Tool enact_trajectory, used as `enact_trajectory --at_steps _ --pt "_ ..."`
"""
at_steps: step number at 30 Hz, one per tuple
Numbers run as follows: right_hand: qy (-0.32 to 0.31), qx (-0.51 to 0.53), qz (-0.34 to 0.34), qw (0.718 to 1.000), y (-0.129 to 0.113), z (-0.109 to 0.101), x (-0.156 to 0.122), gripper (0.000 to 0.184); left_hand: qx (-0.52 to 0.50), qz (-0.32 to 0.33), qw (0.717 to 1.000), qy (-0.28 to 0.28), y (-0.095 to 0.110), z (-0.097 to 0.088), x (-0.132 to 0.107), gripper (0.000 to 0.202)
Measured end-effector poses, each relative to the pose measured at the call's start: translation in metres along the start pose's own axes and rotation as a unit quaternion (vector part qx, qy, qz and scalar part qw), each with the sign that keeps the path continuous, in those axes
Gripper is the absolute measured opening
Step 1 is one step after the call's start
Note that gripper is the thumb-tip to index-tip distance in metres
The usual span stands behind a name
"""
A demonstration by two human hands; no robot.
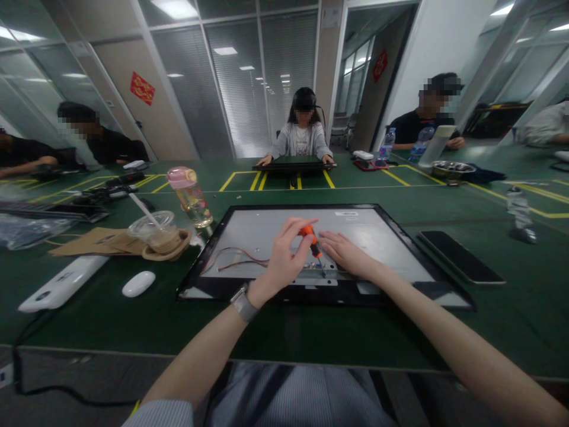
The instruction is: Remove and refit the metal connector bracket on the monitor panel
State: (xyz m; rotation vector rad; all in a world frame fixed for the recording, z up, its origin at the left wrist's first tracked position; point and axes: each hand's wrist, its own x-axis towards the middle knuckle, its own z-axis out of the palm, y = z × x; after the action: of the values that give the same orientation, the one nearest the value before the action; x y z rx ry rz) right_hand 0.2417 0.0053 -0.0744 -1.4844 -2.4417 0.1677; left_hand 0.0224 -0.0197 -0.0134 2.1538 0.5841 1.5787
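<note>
An open monitor panel (382,237), with a grey metal back and a black frame, lies flat on the green table before me. My left hand (287,252), with a watch on its wrist, grips an orange and black screwdriver (315,249) by the handle. The tool tilts, its shaft pointing down at a small metal bracket (329,281) near the panel's front edge. Whether the tip sits in a screw is too small to tell. My right hand (347,252) rests on the panel just right of the screwdriver, fingers stretched out. Thin cables (235,255) run left of the bracket.
Left of the panel are a flowered bottle (191,198), an iced drink cup (160,234), a white mouse (138,284) and a power strip (62,284). A phone (460,256) lies to the right. Across the table a person (302,130) holds another dark panel (296,166).
</note>
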Motion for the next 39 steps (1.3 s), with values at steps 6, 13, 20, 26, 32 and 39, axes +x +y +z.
enact_trajectory --at_steps 6,13,20,26,32,39 --pt "-0.009 -0.001 0.006 1.000 -0.0002 -0.0012 -0.0001 0.057 -0.068 -0.062 0.996 0.008 -0.0047 -0.0015 0.0019 0.021" --pt "-0.010 0.018 0.006 1.000 0.0005 -0.0014 -0.0003 0.056 -0.128 -0.105 0.986 0.007 -0.0008 -0.0020 0.0044 0.028" --pt "-0.010 0.011 0.000 1.000 0.0016 0.0000 0.0007 0.056 -0.088 -0.101 0.990 0.044 -0.0033 -0.0017 0.0050 0.018" --pt "-0.004 0.018 0.011 1.000 0.0015 0.0000 -0.0002 0.057 -0.152 -0.129 0.980 0.019 -0.0021 -0.0013 0.0029 0.030" --pt "-0.011 0.010 0.008 1.000 0.0019 0.0005 0.0011 0.056 -0.105 -0.118 0.986 0.049 -0.0048 -0.0012 0.0051 0.018" --pt "-0.012 0.016 0.009 1.000 -0.0002 -0.0027 0.0002 0.055 -0.085 -0.111 0.985 0.104 0.0015 0.0045 -0.0009 0.017"
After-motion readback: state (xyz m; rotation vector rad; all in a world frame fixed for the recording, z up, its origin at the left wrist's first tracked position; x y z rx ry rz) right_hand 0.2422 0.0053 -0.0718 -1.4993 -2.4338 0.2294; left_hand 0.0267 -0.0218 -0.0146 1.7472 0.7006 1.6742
